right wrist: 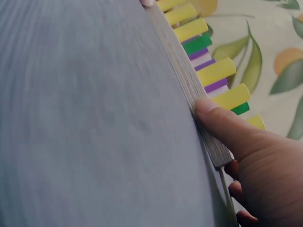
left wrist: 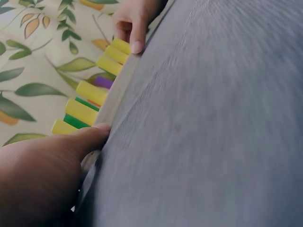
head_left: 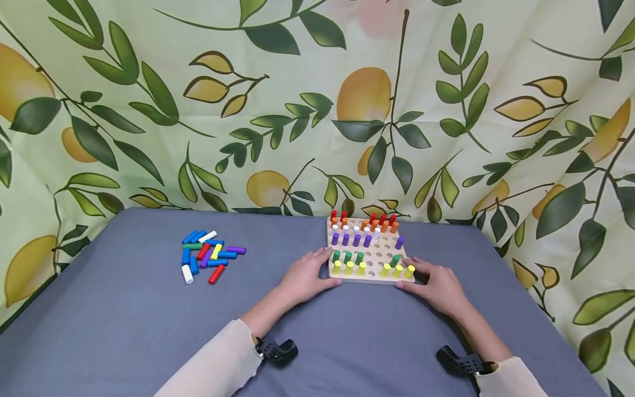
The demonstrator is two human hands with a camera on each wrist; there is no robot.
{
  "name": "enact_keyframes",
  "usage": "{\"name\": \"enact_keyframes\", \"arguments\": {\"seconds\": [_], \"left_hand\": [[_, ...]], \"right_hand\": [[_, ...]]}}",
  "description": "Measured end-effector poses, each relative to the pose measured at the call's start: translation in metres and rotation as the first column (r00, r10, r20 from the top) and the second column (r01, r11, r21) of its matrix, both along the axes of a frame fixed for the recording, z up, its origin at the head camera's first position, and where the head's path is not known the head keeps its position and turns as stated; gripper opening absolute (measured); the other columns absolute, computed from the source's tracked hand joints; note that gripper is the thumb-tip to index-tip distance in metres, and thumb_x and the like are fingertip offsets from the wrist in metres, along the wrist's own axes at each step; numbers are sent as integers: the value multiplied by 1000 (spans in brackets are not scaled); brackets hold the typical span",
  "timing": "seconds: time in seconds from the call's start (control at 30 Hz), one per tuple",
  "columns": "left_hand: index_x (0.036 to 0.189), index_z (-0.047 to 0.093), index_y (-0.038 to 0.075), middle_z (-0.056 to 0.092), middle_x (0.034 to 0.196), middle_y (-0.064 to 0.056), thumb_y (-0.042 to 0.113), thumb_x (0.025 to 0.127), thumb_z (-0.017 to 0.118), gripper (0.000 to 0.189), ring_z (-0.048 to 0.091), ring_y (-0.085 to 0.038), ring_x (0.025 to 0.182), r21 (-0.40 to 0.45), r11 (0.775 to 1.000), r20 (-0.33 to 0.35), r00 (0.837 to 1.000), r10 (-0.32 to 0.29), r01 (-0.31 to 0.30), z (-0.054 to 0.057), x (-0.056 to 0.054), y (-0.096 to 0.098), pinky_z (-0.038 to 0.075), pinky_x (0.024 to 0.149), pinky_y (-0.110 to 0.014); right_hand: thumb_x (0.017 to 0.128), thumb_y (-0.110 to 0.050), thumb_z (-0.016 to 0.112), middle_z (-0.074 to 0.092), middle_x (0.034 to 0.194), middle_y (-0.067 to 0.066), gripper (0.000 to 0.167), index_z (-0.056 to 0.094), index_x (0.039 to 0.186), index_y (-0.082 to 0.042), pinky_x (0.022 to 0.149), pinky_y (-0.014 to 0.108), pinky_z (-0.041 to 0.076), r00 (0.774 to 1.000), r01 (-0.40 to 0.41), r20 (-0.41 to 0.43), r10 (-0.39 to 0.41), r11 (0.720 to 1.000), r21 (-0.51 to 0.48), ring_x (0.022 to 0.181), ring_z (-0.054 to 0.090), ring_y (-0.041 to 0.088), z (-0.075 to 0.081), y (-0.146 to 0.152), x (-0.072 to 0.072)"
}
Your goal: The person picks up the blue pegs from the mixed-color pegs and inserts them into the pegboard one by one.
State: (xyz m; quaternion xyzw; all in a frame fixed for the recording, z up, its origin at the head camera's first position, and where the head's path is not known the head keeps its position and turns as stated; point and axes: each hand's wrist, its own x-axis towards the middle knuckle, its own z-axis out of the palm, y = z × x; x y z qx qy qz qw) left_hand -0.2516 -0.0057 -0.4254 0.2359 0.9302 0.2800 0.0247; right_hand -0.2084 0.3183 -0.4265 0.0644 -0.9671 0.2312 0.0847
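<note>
A wooden pegboard lies on the cloth, held at its two near corners. My left hand grips the left corner, its thumb against the front edge and its fingers along the side. At the opposite corner my right hand does likewise, the thumb pressing the front edge. Upright pegs stand in rows: yellow nearest, then green, purple, white, orange and red at the back. Bare holes show between some pegs.
Left of the board, loose pegs lie in a scattered group, including a red peg, a white peg, a purple peg and several blue ones. A grey cloth covers the table. Behind it hangs a leaf-and-fruit patterned curtain.
</note>
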Motion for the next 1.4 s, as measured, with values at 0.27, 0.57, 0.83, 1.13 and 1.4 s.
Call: {"name": "enact_keyframes", "arguments": {"seconds": [0.27,0.57,0.83,1.13,1.4], "left_hand": [[153,46,13,46,158,-11,51,90,72,78,43,-39,146,-23,999,-4,999,44,-44,0,4,-31,37,117,-58],[154,43,13,45,158,-13,50,90,72,79,42,-38,146,-34,994,1,995,101,-101,-3,7,-63,37,117,-58],[153,44,12,46,157,-15,53,88,73,82,43,-42,145,-42,986,3,987,160,-159,-4,6,-88,37,117,-59],[154,43,12,45,157,-16,55,88,73,84,45,-41,144,-64,980,-4,982,191,-191,-5,2,-108,40,114,-59],[155,40,12,43,159,-15,59,88,71,88,42,-38,146,-68,979,8,981,191,-190,4,-3,-110,39,115,-59]], "right_hand": [[84,-52,78,61,139,24,66,65,137,-16,96,63,49,998,-60,-25,60,998,-9,128,57,48,-3,-30,-6],[84,-45,80,62,138,23,63,65,136,-13,99,61,50,989,-137,-52,137,991,9,127,60,44,-6,-60,-19],[83,-44,82,63,138,20,63,66,135,-13,100,59,51,985,-164,-52,164,986,-10,128,60,43,-7,-88,-24],[84,-47,80,62,141,19,64,64,138,-16,106,64,45,982,-183,-45,181,982,-40,132,56,45,-12,-111,-29],[85,-44,80,58,144,20,66,60,142,-16,110,64,41,981,-186,-58,183,981,-53,136,52,45,-8,-110,-32]]}}
